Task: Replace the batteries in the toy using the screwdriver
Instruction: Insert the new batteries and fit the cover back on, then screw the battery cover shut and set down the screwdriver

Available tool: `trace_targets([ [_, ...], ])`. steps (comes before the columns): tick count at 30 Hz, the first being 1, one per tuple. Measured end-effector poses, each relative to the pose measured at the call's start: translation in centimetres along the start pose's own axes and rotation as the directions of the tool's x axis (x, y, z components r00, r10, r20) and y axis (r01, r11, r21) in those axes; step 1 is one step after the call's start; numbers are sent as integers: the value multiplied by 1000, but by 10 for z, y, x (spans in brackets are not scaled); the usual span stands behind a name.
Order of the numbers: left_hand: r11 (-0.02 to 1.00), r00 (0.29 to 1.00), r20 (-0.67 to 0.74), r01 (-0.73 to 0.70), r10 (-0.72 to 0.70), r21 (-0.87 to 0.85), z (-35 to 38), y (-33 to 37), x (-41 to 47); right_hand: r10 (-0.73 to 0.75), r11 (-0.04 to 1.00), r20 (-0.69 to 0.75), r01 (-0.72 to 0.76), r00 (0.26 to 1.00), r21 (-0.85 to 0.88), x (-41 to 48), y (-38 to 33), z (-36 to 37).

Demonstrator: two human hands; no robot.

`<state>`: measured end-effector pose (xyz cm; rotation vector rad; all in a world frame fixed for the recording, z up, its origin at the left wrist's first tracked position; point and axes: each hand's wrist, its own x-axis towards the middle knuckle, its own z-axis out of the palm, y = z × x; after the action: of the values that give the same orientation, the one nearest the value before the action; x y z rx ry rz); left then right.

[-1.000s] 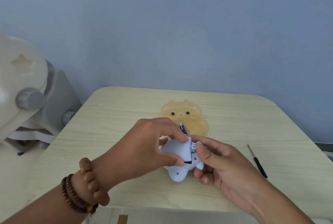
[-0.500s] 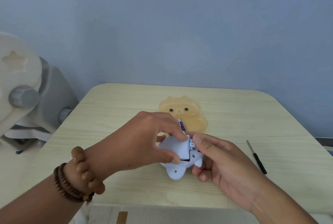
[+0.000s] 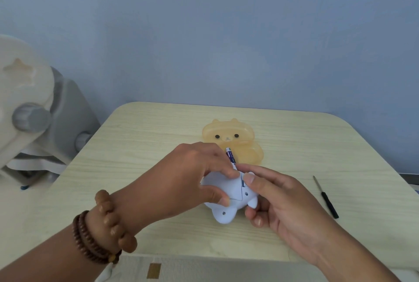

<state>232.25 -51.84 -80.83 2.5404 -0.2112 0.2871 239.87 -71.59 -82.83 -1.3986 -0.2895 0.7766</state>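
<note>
The left hand [image 3: 192, 175] pinches a battery [image 3: 230, 155] angled into the pale blue toy [image 3: 226, 200] (compartment up), which the right hand [image 3: 278, 200] grips steady above the counter [image 3: 140, 145]; the screwdriver [image 3: 325, 196] lies aside.

Both hands are wrapped around a pale blue toy [image 3: 226, 200] on the light wood table [image 3: 140, 145], with the left hand [image 3: 188, 182] pinching it from the top and the right hand [image 3: 281, 200] cupping it from the side, thumb pressed right by the seam of the battery bay. A battery [image 3: 230, 155] pokes up out of the toy at an angle, just past the left fingertips. An orange see-through bear-shaped shell [image 3: 231, 140] lies flat right behind it, and the screwdriver [image 3: 326, 197] lies off to the right, apart from the hands.
</note>
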Motion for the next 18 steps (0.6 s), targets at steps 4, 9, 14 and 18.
trace_targets([
  [4, 999, 998, -64, -27, 28, 21, 5, -2, -5, -33, 998, -30, 31, 999, -55, -1, 1, 0],
  [9, 999, 997, -64, -44, 46, 29, 15, -2, -10, -40, 993, -86, 30, 996, -116, -5, 2, -3],
  [14, 1000, 993, -113, -12, 11, -5, 18, -4, -14, -378, 759, -272, 128, 885, -638, -18, -8, -26],
  [18, 998, 990, -137, 16, -23, -54, 21, -7, -18, -623, 332, -339, -155, 705, -930, -33, -16, -72],
])
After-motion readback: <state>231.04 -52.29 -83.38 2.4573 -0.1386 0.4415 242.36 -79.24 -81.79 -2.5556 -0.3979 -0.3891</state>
